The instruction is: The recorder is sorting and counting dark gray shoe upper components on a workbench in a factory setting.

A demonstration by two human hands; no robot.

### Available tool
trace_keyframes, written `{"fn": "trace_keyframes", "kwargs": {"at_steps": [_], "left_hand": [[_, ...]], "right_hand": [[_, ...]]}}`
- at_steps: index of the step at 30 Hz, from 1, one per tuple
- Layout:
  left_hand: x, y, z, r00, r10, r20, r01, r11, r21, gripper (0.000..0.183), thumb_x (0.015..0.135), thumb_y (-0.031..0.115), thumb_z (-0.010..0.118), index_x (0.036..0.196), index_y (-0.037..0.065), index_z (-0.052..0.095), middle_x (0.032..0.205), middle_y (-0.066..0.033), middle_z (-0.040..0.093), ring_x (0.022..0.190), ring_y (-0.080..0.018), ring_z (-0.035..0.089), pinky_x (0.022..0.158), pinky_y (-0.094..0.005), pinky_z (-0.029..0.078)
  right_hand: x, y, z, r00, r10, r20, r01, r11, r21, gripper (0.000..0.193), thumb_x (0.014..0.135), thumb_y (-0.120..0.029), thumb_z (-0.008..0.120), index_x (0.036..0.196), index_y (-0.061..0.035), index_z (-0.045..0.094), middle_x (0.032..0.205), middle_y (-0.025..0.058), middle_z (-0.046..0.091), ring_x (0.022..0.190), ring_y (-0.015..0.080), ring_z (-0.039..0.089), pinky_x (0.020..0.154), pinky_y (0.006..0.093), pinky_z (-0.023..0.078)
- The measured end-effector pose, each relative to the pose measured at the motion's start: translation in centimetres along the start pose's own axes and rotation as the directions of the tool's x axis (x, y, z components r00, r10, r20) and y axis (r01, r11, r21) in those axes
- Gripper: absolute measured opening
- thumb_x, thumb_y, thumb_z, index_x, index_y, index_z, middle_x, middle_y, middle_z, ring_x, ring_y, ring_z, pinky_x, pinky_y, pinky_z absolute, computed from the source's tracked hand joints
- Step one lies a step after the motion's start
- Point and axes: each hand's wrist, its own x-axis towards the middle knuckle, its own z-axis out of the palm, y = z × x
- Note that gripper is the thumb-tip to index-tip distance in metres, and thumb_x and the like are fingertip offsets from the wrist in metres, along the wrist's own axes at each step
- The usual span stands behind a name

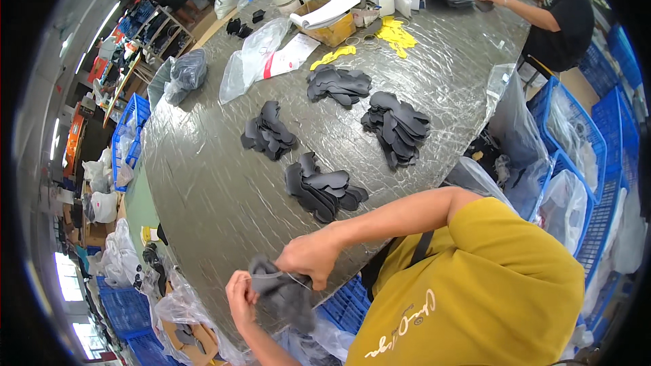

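Gripping a blurred dark-grey bundle (286, 301) at the edge of the worktop (203, 217), with left hand (241, 298) and right hand (310, 256) both curled.

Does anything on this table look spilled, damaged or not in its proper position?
Nothing looks clearly spilled or damaged. The white papers lie askew over the tan basket, past its rim, and yellow pieces spread loosely nearby. The four dark piles are uneven, with pieces fanned at different angles.
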Motion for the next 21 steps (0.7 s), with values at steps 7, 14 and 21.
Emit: {"fn": "trace_keyframes", "kwargs": {"at_steps": [7, 14, 21], "left_hand": [[-2.5, 3.7, 3.0, 0.901, 0.425, -0.093, -0.427, 0.822, -0.376, 0.023, 0.093, 0.017, 0.048, 0.073, 0.006, 0.044, 0.071, -0.0034, 0.045, 0.061, -0.0070, 0.042, 0.060, -0.0205, 0.039], [-8.0, 4.5, 4.2, 0.924, 0.371, -0.091, -0.372, 0.928, 0.008, 0.023, 0.094, 0.016, 0.049, 0.083, -0.004, 0.054, 0.059, -0.0022, 0.042, 0.046, -0.0064, 0.037, 0.048, -0.0194, 0.035], [-5.7, 2.1, 3.8, 0.728, 0.678, -0.101, -0.683, 0.730, -0.017, 0.018, 0.091, 0.020, 0.054, 0.086, 0.002, 0.054, 0.103, -0.0150, 0.055, 0.099, -0.0255, 0.056, 0.089, -0.0360, 0.042]], "right_hand": [[0.9, 1.0, 2.8, 0.923, 0.283, 0.259, -0.244, 0.954, -0.172, 0.061, 0.043, -0.017, 0.079, 0.096, 0.0031, 0.057, 0.084, 0.0197, 0.066, 0.085, 0.0367, 0.066, 0.072, 0.0420, 0.052], [3.1, 5.4, 1.6, 0.782, 0.592, -0.194, -0.567, 0.806, 0.173, 0.079, 0.052, -0.022, 0.077, 0.120, 0.0016, 0.046, 0.083, 0.0216, 0.065, 0.082, 0.0401, 0.064, 0.073, 0.0453, 0.051], [3.4, 4.3, 0.4, 0.771, 0.571, -0.281, -0.566, 0.817, 0.111, 0.077, 0.060, -0.020, 0.075, 0.127, 0.0005, 0.044, 0.102, 0.0241, 0.063, 0.097, 0.0397, 0.060, 0.084, 0.0448, 0.048]]}}
